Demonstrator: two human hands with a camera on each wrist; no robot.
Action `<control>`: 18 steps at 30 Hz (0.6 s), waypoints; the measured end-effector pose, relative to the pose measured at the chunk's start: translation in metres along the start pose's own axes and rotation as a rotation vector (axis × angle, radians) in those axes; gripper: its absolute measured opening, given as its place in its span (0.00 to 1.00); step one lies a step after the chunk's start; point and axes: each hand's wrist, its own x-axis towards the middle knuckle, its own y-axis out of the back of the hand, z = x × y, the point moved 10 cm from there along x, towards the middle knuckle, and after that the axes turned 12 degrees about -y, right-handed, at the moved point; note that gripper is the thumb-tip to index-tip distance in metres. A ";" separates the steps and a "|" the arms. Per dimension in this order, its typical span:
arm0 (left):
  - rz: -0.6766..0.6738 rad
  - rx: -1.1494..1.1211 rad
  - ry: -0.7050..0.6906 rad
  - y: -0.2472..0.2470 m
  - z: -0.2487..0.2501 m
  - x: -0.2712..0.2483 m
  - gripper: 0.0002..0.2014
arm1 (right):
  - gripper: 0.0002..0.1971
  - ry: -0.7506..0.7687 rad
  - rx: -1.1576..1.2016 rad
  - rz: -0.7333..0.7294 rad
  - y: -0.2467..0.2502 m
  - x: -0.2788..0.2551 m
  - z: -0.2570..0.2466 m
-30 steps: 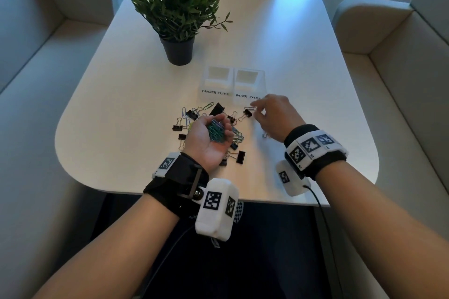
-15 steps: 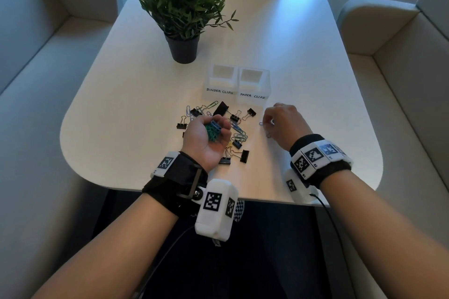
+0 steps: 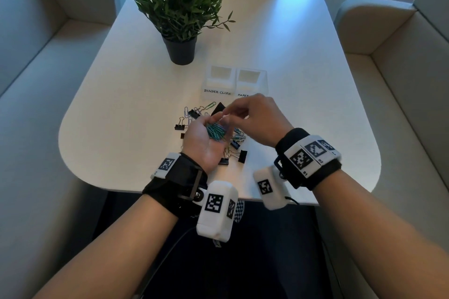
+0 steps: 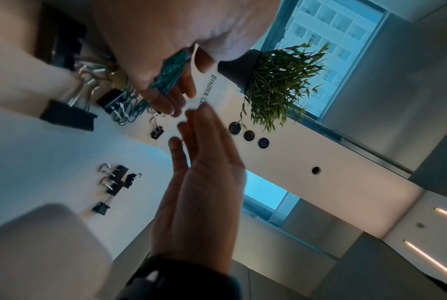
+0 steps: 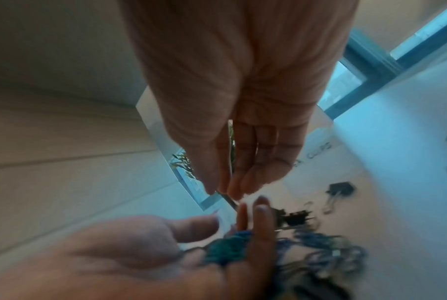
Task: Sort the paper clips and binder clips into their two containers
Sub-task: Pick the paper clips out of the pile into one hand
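My left hand (image 3: 212, 126) lies palm up over the pile, fingers loosely spread, with a bunch of teal paper clips (image 3: 215, 131) in its palm (image 4: 171, 69). My right hand (image 3: 227, 112) hovers just above the left fingertips. Its thumb and forefinger (image 5: 221, 182) are pinched together on something thin that looks like a paper clip, though blur hides most of it. Black binder clips (image 3: 242, 156) and loose paper clips (image 3: 210, 105) lie on the white table (image 3: 121, 104). Behind them stand the clear box marked BINDER CLIPS (image 3: 218, 80) and the paper clips box (image 3: 251, 81).
A potted plant (image 3: 181, 48) stands behind the boxes, to their left. Pale sofas flank the table on both sides. More binder clips (image 4: 117, 178) show on the table in the left wrist view. The table's rounded front edge is close under my wrists.
My right hand has lifted off the table at the right and come left, over my left hand. The left fingers have uncurled from the bunch of paper clips.
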 end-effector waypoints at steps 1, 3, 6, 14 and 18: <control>0.002 -0.013 0.009 -0.001 -0.002 0.000 0.12 | 0.06 -0.009 0.019 -0.018 -0.001 0.000 -0.002; 0.021 -0.018 0.003 0.001 -0.003 0.001 0.14 | 0.07 -0.065 0.022 0.037 0.006 0.005 0.004; 0.032 -0.023 -0.022 0.004 0.002 -0.001 0.14 | 0.05 -0.167 -0.137 0.085 0.004 0.013 0.026; 0.061 -0.020 -0.031 0.013 0.012 0.000 0.14 | 0.06 -0.239 -0.320 0.110 -0.024 0.015 0.040; 0.059 -0.022 -0.037 0.013 0.016 0.001 0.13 | 0.01 -0.271 -0.273 0.065 -0.024 0.019 0.047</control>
